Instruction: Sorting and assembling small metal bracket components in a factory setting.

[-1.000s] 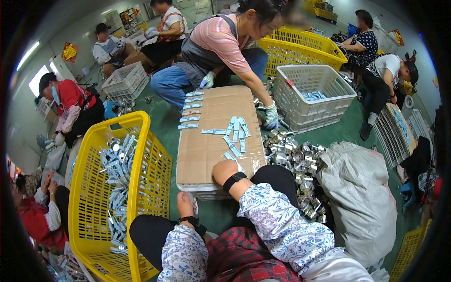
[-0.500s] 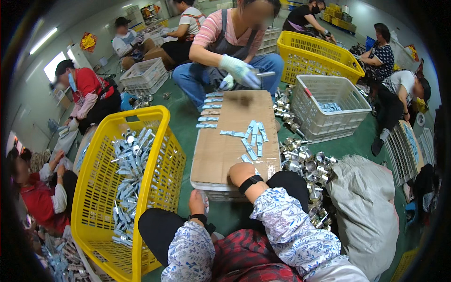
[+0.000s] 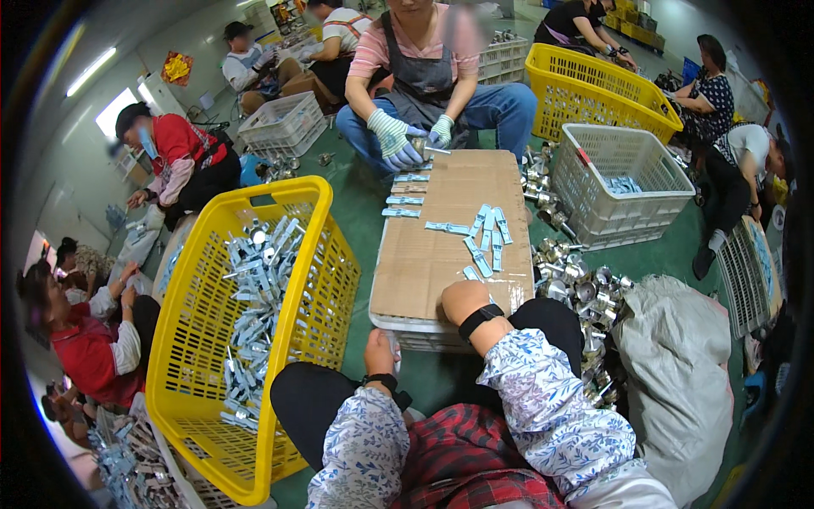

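My right hand [image 3: 465,303] rests at the near edge of the cardboard-topped table [image 3: 415,280], back upward; its fingers are hidden beneath it. Just beyond lies a light-blue strip [image 3: 471,273], one of several loosely grouped flat strips [image 3: 484,229]. My left hand [image 3: 378,349] is low before the table's front left edge, fingers curled around something pale that I cannot make out. Across from me, a co-worker's gloved hands [image 3: 398,140] hold a small metal cup with a handle [image 3: 428,148] above a row of blue strips [image 3: 404,201] along the left edge.
A yellow basket [image 3: 292,339] of metal pieces with blue strips stands left. Metal cups [image 3: 585,293] are heaped right of the table beside a pale sack [image 3: 674,373]. Farther right stands a white crate [image 3: 623,208]; a yellow crate [image 3: 593,93] is behind it. Other people work around.
The whole view has shifted, so things appear farther right. The co-worker's gloved hands have moved to the table's far left corner. My hands stay in nearly the same places by the table.
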The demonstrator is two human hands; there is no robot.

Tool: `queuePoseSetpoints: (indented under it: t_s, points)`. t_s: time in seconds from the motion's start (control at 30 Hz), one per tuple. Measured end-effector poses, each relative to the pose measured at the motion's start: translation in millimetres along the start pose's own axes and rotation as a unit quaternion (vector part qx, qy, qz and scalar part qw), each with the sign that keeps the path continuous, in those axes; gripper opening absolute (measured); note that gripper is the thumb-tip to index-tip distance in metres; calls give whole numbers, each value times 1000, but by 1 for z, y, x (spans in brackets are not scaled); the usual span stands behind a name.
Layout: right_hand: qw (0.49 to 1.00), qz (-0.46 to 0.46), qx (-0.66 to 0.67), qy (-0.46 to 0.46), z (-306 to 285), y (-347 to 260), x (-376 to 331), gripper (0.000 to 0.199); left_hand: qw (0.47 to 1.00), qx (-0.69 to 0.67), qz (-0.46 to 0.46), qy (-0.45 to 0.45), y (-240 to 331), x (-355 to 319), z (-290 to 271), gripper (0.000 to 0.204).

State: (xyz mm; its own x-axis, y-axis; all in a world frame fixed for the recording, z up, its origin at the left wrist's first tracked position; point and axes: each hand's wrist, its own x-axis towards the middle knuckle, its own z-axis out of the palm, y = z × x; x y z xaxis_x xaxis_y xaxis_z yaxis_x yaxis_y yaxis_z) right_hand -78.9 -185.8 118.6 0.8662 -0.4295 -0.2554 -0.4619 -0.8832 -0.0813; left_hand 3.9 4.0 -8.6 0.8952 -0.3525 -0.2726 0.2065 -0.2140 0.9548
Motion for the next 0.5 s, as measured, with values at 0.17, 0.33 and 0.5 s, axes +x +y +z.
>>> queuePoseSetpoints:
  t_s: [0.17, 0.33, 0.5]
  points:
    - [1000, 4, 8, -6, 2, 0, 2, 21, 1000, -6, 6, -7, -6, 2, 0, 27]
    - [1000, 9, 12, -13, 5, 3, 1, 21, 1000, -8, 10, -4, -5, -1, 3, 27]
    - [1000, 0, 13, 20, 10, 2, 2, 19, 1000, -1, 18, -7, -4, -2, 1, 27]
